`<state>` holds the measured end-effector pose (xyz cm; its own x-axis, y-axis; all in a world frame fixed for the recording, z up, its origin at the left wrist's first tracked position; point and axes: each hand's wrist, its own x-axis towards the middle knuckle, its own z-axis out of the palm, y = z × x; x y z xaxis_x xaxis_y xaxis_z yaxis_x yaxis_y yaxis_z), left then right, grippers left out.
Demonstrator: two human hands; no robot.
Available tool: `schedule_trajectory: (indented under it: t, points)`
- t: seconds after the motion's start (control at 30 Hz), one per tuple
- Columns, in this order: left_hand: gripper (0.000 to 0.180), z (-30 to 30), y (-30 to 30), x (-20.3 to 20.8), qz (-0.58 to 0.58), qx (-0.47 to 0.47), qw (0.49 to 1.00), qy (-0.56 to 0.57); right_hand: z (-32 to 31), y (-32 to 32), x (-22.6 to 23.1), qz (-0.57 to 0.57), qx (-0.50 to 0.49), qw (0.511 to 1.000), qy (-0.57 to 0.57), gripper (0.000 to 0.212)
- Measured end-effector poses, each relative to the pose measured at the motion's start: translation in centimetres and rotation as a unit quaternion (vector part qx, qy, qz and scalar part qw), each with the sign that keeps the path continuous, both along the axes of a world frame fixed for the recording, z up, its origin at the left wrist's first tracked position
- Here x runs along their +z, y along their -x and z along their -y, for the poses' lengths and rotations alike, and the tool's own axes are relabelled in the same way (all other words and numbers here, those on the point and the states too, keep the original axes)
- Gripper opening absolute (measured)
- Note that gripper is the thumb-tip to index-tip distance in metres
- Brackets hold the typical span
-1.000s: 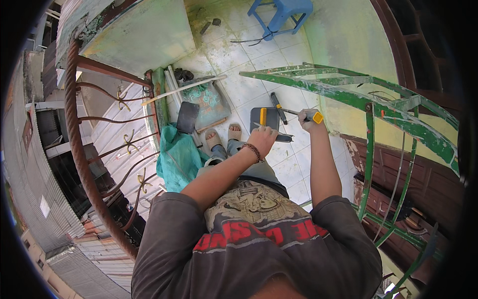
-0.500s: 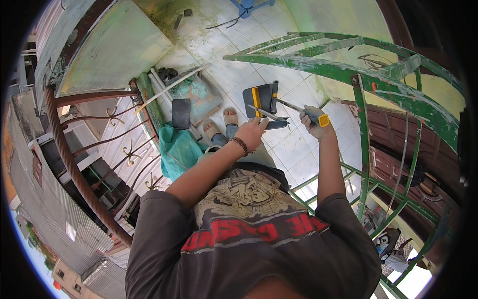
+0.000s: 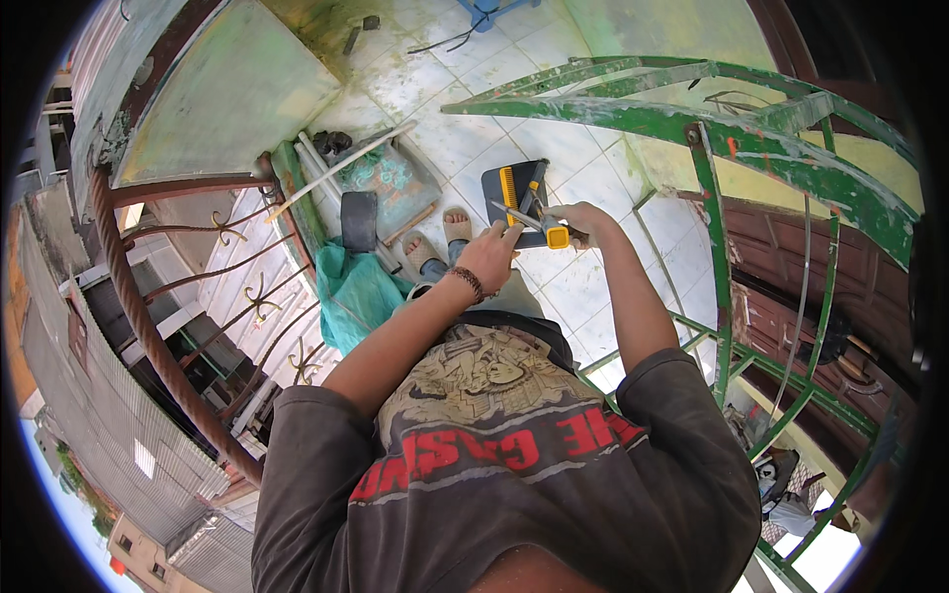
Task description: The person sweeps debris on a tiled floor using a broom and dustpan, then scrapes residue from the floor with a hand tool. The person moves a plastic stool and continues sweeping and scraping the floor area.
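Observation:
In front of my body, my left hand (image 3: 488,257) is closed round a slim, pointed grey tool (image 3: 509,211). A dark flat piece (image 3: 532,240) shows beside its fingers; I cannot tell whether it belongs to that tool. My right hand (image 3: 583,223) grips a hand tool with a grey handle and yellow butt end (image 3: 559,237), its head not clearly visible. The two tools meet or overlap between my hands. Just beyond them is a black dustpan (image 3: 493,184) with a row of yellow teeth, partly covered by the tools.
Green metal framework (image 3: 613,128), paint-spattered, rises at the right. At left, a rusty railing (image 3: 148,316) borders a drop to roofs. A teal bag (image 3: 351,301), a clear plastic sack (image 3: 400,188) and a white stick (image 3: 346,168) lie by my feet. A blue stool (image 3: 489,12) stands far off.
My right hand has moved left and closer to my left hand, bringing the yellow-ended handle beside the left fingers. My left hand has shifted slightly left.

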<state>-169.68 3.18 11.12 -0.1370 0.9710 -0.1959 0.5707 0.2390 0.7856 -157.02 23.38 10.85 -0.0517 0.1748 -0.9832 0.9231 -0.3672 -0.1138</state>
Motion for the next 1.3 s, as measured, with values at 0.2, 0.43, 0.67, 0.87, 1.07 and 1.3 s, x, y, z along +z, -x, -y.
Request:
schedule_trajectory:
  t: [0.2,0.43,0.67,0.87,1.07,1.3]
  points:
    - [0.044,-0.4,0.5,-0.2,-0.010,-0.024,1.000,-0.001,1.1,3.8,2.5,0.067,0.169,0.980,-0.077,0.036]
    - [0.041,-1.0,-1.0,0.2,-0.068,-0.100,0.990,0.067,0.5,5.1,2.6,0.022,0.417,0.903,-0.095,0.030]
    - [0.038,-0.9,-0.7,0.1,-0.077,-0.078,0.991,0.071,-2.6,2.6,1.7,0.039,0.409,0.909,-0.072,0.026]
    - [0.035,-1.4,0.4,0.0,-0.063,-0.069,0.993,0.078,-2.5,-3.4,0.5,-0.021,-0.027,0.999,0.018,0.029]
    - [0.035,-1.0,1.2,-0.1,-0.039,-0.066,0.995,0.071,-0.3,-2.6,-0.9,-0.059,-0.084,0.995,-0.003,0.047]
    - [0.042,-0.4,0.0,-2.2,-0.081,-0.052,0.995,0.011,2.0,0.4,-0.6,-0.105,-0.126,0.984,0.073,0.044]
